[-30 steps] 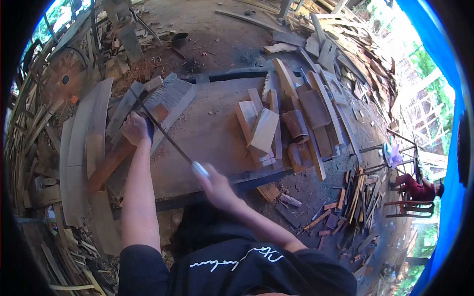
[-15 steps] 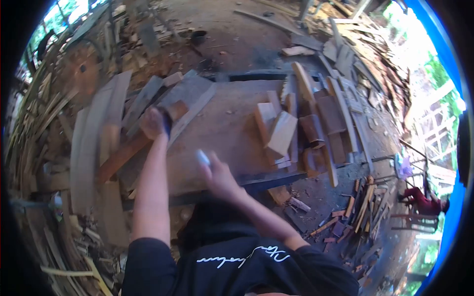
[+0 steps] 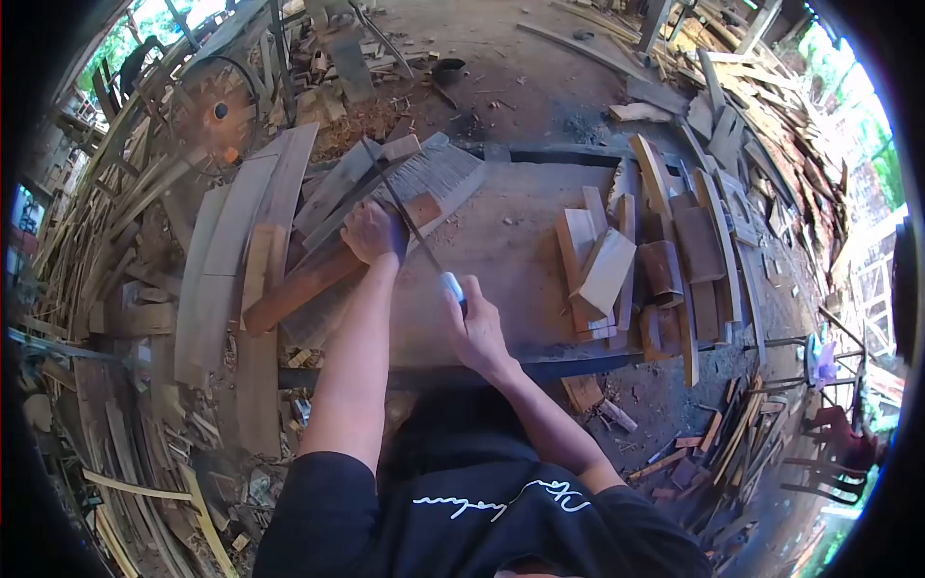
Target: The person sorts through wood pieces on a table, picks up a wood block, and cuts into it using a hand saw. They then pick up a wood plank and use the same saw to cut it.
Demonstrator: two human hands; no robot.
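Observation:
A reddish-brown wooden beam [image 3: 318, 284] lies slantwise over a grey plank [image 3: 448, 173] on the workbench. My left hand [image 3: 371, 231] presses down on it near its far end, with the fingers closed over the wood. My right hand [image 3: 477, 328] is wrapped round the pale blue handle of a handsaw [image 3: 412, 220]. Its long thin dark blade reaches forward and left, crossing the beam just right of my left hand. The blade's teeth are too small to make out.
Wood blocks [image 3: 605, 270] and a wooden hand plane [image 3: 660, 270] lie on the bench's right side. Long boards [image 3: 226, 270] stand at the left. Scrap wood [image 3: 713, 453] litters the ground. A seated person [image 3: 843, 433] is at the far right.
The view has shifted, so the bench sits further right. The saw blade, lost in blur before, now shows clearly across the beam. Both hands keep their grips.

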